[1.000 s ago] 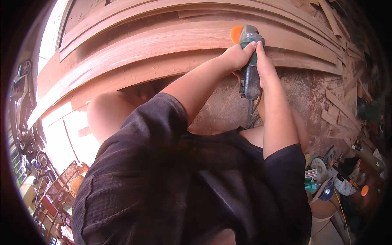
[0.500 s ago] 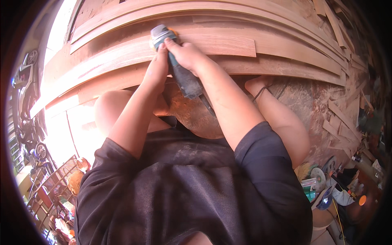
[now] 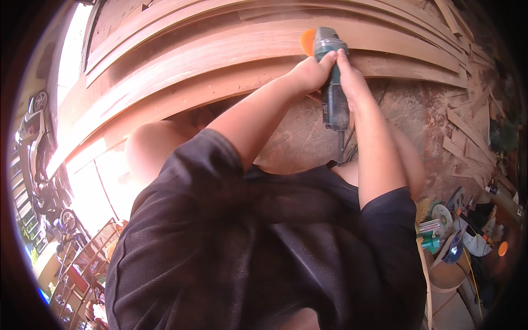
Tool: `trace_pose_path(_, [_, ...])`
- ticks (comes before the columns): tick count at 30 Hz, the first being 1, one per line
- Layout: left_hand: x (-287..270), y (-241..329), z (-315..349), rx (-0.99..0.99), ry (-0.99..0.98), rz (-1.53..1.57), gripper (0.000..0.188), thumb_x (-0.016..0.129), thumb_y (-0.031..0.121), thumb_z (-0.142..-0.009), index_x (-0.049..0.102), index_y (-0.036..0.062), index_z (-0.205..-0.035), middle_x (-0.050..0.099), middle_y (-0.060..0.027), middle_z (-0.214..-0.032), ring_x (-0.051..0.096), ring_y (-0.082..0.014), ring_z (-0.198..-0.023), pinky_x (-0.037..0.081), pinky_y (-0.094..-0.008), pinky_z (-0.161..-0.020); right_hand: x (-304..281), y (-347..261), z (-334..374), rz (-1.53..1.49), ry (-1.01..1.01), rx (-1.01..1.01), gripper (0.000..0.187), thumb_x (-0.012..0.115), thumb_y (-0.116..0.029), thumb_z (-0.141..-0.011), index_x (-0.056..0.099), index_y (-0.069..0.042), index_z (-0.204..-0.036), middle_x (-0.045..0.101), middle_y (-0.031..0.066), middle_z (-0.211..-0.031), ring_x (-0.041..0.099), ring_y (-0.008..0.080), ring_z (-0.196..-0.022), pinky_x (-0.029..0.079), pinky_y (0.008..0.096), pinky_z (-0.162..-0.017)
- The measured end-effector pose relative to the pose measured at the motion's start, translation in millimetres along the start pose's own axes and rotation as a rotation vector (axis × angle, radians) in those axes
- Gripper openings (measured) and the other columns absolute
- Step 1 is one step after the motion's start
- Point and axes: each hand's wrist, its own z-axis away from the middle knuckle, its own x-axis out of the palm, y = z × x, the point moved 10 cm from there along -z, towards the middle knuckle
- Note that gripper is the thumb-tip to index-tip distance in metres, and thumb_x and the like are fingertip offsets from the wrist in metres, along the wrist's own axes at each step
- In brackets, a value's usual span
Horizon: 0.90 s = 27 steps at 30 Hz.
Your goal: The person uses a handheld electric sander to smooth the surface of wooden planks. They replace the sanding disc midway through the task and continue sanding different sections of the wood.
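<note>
Both my hands are closed around an angle grinder (image 3: 335, 99) with a grey head, a teal-and-black body and an orange disc (image 3: 308, 42). My left hand (image 3: 311, 72) grips it from the left, and my right hand (image 3: 353, 82) wraps it from the right, thumbs side by side on top. The disc's edge shows left of the grinder head, above a long pale wooden board (image 3: 181, 63). Whether it touches the wood is hard to tell. From the grinder's rear end a dark cord (image 3: 340, 144) runs back toward my body.
More long boards (image 3: 385, 15) lie at the far side, and another (image 3: 203, 93) runs along the near side. Wood offcuts (image 3: 467, 135) are scattered at right. Discs (image 3: 441, 217) and a cap (image 3: 454, 247) sit lower right. A wire basket (image 3: 96, 247) stands lower left.
The grinder has moved right along the boards with both hands on it, and its body now stands straighter in view. More of the orange disc shows at its left side.
</note>
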Motion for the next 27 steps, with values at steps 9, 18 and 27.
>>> trace_pose_path(9, [-46.3, -18.0, 38.4, 0.030, 0.128, -0.091, 0.083, 0.044, 0.066, -0.105, 0.056, -0.0095, -0.139, 0.070, -0.0267, -0.119, 0.076, -0.0351, -0.100, 0.067, -0.0463, -0.074, 49.8, 33.3, 4.5, -0.134, -0.061, -0.016, 0.079, 0.056, -0.063, -0.105, 0.061, 0.011, -0.134, 0.071, 0.0168, -0.121, 0.068, 0.0207, -0.110, 0.054, 0.0338, -0.096])
trace_pose_path(18, [-167.4, -91.8, 135.7, 0.105, 0.511, 0.189, 0.080, 0.036, 0.064, -0.111, 0.053, -0.0066, -0.145, 0.069, -0.0177, -0.122, 0.066, -0.0241, -0.105, 0.053, -0.0386, -0.097, 227.2, 12.9, 40.7, 0.352, -0.410, -0.080, 0.092, 0.061, -0.069, -0.099, 0.059, 0.019, -0.128, 0.071, 0.0215, -0.110, 0.068, 0.0247, -0.098, 0.055, 0.0335, -0.086])
trace_pose_path(27, [-21.2, -31.5, 46.6, 0.034, 0.119, 0.002, 0.074, 0.035, 0.063, -0.110, 0.053, -0.0015, -0.143, 0.071, -0.0205, -0.117, 0.074, -0.0322, -0.094, 0.064, -0.0466, -0.080, 37.8, 24.2, 22.4, 0.061, -0.090, -0.075, 0.081, 0.057, -0.067, -0.103, 0.068, 0.011, -0.122, 0.073, 0.0167, -0.110, 0.067, 0.0202, -0.100, 0.052, 0.0326, -0.091])
